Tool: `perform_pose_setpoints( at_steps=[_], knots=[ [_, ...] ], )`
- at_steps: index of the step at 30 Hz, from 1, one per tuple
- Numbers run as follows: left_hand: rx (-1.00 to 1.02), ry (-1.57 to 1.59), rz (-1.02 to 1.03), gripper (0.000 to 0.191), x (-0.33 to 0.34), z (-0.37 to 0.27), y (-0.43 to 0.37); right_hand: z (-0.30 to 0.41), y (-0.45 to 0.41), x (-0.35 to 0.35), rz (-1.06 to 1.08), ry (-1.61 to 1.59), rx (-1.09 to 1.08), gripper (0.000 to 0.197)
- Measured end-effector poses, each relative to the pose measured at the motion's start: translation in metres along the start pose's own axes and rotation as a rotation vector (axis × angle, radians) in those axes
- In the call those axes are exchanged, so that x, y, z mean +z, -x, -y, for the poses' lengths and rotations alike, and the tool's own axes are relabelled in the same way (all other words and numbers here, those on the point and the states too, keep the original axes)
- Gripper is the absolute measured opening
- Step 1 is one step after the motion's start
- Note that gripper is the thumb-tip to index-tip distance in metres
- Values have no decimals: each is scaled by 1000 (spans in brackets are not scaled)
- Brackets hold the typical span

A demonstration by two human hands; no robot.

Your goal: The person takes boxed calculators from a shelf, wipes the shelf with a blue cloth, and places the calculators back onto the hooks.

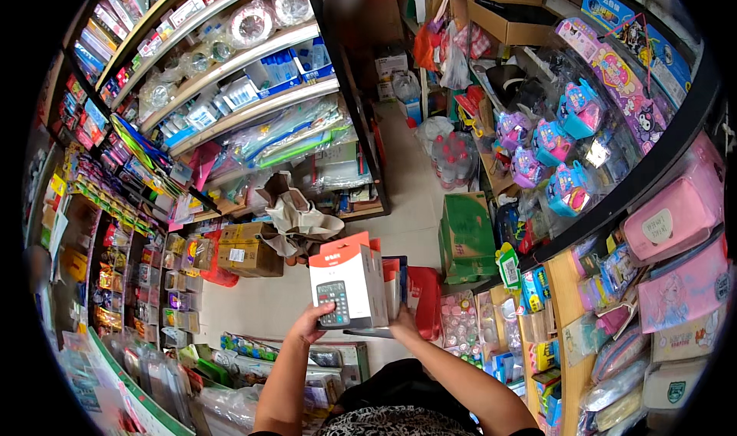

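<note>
My left hand [312, 322] grips the lower left corner of a white and orange calculator box [342, 275], its thumb over the front. The box is upright, with a printed calculator picture and a hang tab on top. Several more boxes [392, 277] are bunched against its right side, one orange and one dark blue. My right hand [405, 324] holds this bunch from the lower right; its fingers are mostly hidden. Just beyond that hand is a red object [425, 300], partly covered.
Stationery shelves [242, 79] stand at the left, with a canvas bag [296, 220] and cardboard carton [249, 250] before them. A green carton [467, 237] and wrapped bottles [452, 159] line the aisle. Racks with pink pencil cases [673, 217] rise at the right. Flat packages [288, 367] lie near me.
</note>
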State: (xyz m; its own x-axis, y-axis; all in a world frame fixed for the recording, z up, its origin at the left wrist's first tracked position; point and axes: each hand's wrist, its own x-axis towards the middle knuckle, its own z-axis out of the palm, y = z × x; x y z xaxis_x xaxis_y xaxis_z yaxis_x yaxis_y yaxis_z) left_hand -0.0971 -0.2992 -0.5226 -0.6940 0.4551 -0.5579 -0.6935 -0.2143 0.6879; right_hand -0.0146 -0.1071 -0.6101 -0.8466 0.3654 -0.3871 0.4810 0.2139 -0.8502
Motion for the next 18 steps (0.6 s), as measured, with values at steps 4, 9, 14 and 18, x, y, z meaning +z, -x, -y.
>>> perform_pose_setpoints(
  at_steps=[4, 9, 14, 18],
  knots=[
    [-56, -134, 5, 42, 21, -3, 4, -37, -3, 20, -92, 225, -80, 61],
    [-49, -304, 33, 45, 31, -12, 1, -40, -3, 16, -122, 35, -310, 29],
    [9, -647, 26, 51, 41, -22, 3, -25, 2, -5, 145, -256, -12, 42],
    [-21, -850, 121, 58, 35, -26, 0, 27, 22, -34, 207, -402, 2, 65]
  ],
)
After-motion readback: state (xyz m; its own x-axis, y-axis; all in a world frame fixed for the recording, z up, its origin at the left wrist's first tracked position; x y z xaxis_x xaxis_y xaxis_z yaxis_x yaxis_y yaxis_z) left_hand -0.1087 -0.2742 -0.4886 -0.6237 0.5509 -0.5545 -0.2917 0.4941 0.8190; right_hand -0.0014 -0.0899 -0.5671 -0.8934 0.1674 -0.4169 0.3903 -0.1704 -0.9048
